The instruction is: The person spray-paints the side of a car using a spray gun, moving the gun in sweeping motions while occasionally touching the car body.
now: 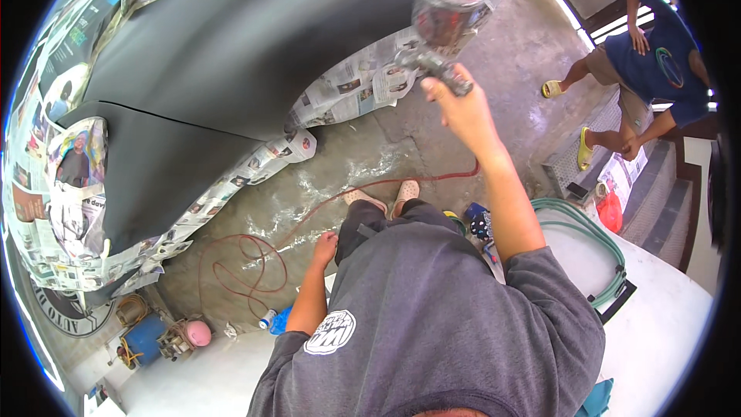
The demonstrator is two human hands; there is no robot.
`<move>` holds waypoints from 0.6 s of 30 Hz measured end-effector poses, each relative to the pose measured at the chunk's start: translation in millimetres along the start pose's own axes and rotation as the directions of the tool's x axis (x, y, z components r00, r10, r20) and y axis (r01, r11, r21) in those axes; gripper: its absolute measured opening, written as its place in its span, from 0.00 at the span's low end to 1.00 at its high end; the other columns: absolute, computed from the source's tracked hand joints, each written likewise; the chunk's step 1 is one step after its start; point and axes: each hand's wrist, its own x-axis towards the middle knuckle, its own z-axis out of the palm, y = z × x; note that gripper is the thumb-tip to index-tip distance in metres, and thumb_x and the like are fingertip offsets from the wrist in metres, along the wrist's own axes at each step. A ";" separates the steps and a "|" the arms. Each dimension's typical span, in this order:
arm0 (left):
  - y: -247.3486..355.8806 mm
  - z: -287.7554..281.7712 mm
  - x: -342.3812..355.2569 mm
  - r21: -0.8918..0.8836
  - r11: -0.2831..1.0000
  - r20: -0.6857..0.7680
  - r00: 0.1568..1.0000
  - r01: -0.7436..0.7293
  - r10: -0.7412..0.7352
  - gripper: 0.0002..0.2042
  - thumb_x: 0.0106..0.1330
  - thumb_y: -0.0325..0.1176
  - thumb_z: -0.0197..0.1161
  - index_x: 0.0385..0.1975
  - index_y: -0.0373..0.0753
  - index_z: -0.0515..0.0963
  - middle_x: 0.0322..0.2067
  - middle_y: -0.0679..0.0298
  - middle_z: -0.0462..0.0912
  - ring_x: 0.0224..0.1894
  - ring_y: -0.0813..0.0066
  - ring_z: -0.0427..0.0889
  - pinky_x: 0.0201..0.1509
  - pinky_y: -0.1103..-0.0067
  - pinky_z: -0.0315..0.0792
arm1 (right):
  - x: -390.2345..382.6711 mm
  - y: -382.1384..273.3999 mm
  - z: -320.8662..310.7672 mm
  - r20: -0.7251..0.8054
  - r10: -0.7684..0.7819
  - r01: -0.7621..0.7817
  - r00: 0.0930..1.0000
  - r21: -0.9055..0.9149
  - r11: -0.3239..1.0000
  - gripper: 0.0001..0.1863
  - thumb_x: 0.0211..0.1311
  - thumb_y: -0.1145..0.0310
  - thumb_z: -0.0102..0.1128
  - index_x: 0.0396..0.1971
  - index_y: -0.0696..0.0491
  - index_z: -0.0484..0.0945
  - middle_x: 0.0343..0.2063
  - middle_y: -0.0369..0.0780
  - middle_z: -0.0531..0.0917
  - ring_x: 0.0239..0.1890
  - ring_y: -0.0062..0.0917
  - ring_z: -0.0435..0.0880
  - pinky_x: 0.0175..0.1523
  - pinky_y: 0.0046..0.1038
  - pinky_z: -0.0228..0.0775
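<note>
Spray gun (432,66) clamped in right hand (467,114), raised before dark car panel (231,46); left hand (326,249) low beside left thigh (353,241), fingers curled, contents impossible to tell; red hose (451,177) looping across floor (386,139).

On the smooth grey floor (525,85), marked with whitish shiny patches (370,162), one thin red flexible hose (386,181) is laid partly in loose loops, and two pale, perforated clogs (407,191) are planted.

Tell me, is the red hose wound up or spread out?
Spread out: the red hose lies in loose loops on the floor and runs toward the right arm.
</note>
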 end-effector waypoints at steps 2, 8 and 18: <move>-14.2 -1.6 -1.5 0.001 1.000 0.018 1.000 0.016 -0.016 0.17 0.70 0.39 0.60 0.50 0.31 0.80 0.39 0.54 0.87 0.40 0.65 0.85 0.47 0.72 0.77 | 5.6 -7.0 -7.5 -0.144 -0.035 0.029 0.989 -0.042 0.999 0.21 0.65 0.55 0.70 0.48 0.55 0.79 0.22 0.34 0.81 0.18 0.15 0.74 0.25 0.25 0.67; -40.1 -6.0 4.1 0.073 0.995 0.019 0.997 -0.071 0.069 0.18 0.69 0.40 0.60 0.49 0.31 0.80 0.39 0.54 0.87 0.40 0.64 0.85 0.47 0.70 0.77 | -0.2 -32.9 -8.9 -0.385 -0.036 -0.022 0.922 -0.145 0.989 0.19 0.66 0.56 0.68 0.47 0.54 0.79 0.23 0.35 0.81 0.20 0.16 0.76 0.25 0.25 0.69; -14.9 -37.6 33.6 -0.061 0.998 0.061 0.998 0.017 -0.013 0.20 0.70 0.41 0.60 0.54 0.34 0.79 0.41 0.55 0.86 0.41 0.64 0.85 0.48 0.70 0.77 | -41.6 -61.8 86.8 0.084 0.037 -0.033 0.996 -0.055 0.998 0.18 0.64 0.58 0.70 0.48 0.53 0.80 0.26 0.34 0.82 0.19 0.15 0.74 0.26 0.24 0.67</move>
